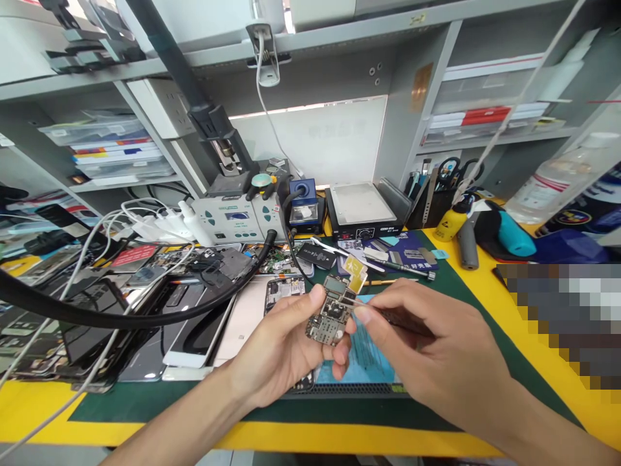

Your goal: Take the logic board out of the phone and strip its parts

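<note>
A small phone circuit board point(326, 328) with metal shields is held up at the centre by my left hand point(286, 336), thumb on its left edge and fingers curled beneath. My right hand point(431, 336) comes from the right, thumb and index finger pinched on thin metal tweezers point(356, 303). The tweezer tips reach the upper part of the board; whether they grip anything is too small to tell. A gold-coloured flat piece point(356, 273) sticks out beyond the board's top right edge. Below the hands, a blue pad point(371, 353) lies on the green mat point(504, 382).
Phones and phone parts point(189, 330) cover the left side. Behind stand a soldering station point(237, 217) and a heating plate point(363, 207). A black hose point(145, 318) arcs across the left. A yellow bottle point(451, 223) and tool holder point(439, 200) stand at the right.
</note>
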